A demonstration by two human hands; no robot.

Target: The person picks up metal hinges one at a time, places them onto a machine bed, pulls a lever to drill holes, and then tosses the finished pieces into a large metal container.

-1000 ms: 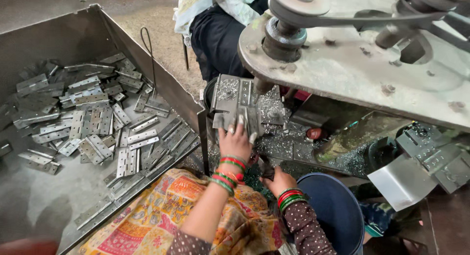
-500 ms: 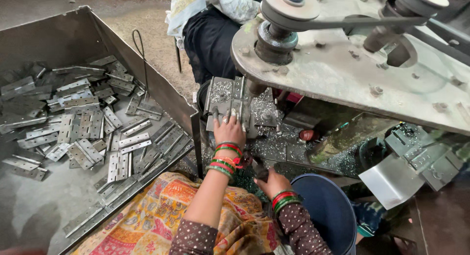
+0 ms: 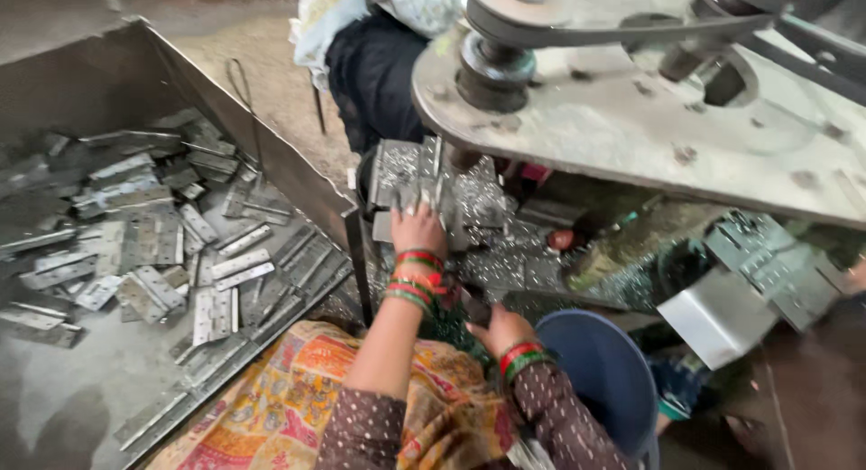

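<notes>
My left hand (image 3: pixel 418 228), with red and green bangles at the wrist, reaches forward and presses its fingers on a grey metal hinge plate (image 3: pixel 403 174) at the machine's work spot, amid shiny metal shavings (image 3: pixel 505 253). My right hand (image 3: pixel 502 329), also bangled, is curled low beside a blue bucket (image 3: pixel 606 373), close to a dark part (image 3: pixel 473 308). Whether it grips that part is unclear. A patterned orange cloth (image 3: pixel 271 407) covers my lap.
A large metal bin (image 3: pixel 271 154) on the left holds several hinge plates (image 3: pixel 153 244). A heavy machine plate with pulleys and a belt (image 3: pixel 649 118) overhangs the work spot. Another person in dark clothes (image 3: pixel 374 73) sits behind it. A metal chute (image 3: pixel 722 317) is at the right.
My left hand has stayed on the hinge plates at the machine. My right hand has kept low by the bucket. Only the view has shifted slightly.
</notes>
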